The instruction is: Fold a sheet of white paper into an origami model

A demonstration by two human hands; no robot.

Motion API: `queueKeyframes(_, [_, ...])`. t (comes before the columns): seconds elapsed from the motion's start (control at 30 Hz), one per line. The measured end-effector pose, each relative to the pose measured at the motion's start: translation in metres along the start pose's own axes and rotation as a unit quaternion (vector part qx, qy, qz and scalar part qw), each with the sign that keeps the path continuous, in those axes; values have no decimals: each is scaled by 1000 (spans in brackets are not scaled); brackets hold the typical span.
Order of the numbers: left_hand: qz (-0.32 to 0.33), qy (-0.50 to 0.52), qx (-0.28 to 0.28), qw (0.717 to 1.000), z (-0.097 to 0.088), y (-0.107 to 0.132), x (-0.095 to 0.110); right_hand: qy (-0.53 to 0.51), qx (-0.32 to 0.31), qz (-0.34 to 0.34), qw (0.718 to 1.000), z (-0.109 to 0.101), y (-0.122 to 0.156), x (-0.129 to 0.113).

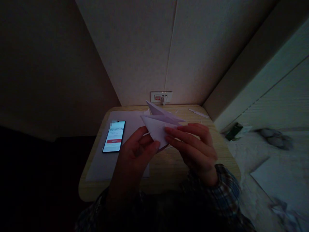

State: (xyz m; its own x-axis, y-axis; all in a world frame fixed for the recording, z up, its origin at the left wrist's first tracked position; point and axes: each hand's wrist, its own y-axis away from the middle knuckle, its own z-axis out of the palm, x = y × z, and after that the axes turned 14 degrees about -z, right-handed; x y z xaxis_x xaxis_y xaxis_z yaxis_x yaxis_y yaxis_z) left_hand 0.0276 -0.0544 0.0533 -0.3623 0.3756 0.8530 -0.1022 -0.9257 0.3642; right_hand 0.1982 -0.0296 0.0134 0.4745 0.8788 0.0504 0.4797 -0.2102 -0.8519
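Two bare hands hold the folded paper (pixel 154 125) up above the table (pixel 169 170), near its middle. The left hand (pixel 136 154) pinches its lower left part, thumb on the near face and the other fingers curled behind. The right hand (pixel 198 141) grips it from the other side, fingertips pressed on the near face (its thumb is hard to make out in the dimness). The paper is white, with sharp creases; two pointed flaps stand apart at the top, leaving a gap between them.

Left of the hands, a phone (pixel 114 137) lies lit on white sheets (pixel 96 169), showing a row of digits above a red bar. A narrow white strip (pixel 199 113) rests at the table's far right corner. Beyond the far edge, a socket (pixel 156 97) is set in the pale wall (pixel 142 64), with a plug (pixel 162 100) in it. The right sleeve (pixel 225 188) is plaid. On the floor (pixel 243 166) to the right lie a green and white box (pixel 234 131) and a pale flat piece (pixel 285 177), both dim.
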Motion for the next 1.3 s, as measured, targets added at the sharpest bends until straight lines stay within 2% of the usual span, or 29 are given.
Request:
queueKeyframes(0.17, [-26,-14,-13,999,0,3,6,-28,16,-4,999,-1,-2,1])
queueKeyframes(0.33, [-23,13,-51,998,-3,0,4,-48,41,1,998,1,-5,1])
queueKeyframes(0.53, [-16,9,-63,998,-7,-3,-1,-37,16,-13,999,0,0,2])
queueKeyframes(0.77, [-20,-28,-1,999,-1,3,4,-16,-6,-45,999,-2,3,4])
queueKeyframes(0.93, [-36,-31,6,999,1,6,8,-31,-17,-40,999,-3,1,4])
queueKeyframes(1.03, [-29,-38,18,999,1,5,7,-64,-10,11,998,-3,-4,2])
queueKeyframes(1.13, [-22,-46,16,999,1,4,5,-93,4,125,988,-1,-9,-5])
queueKeyframes(1.2, [-20,-51,11,998,1,4,4,-106,57,218,969,3,-11,-11])
queueKeyframes(1.27, [-18,-51,9,999,0,4,3,-136,133,303,934,8,-12,-18])
queueKeyframes(1.3, [-15,-48,9,999,0,4,2,-153,147,350,912,10,-13,-21])
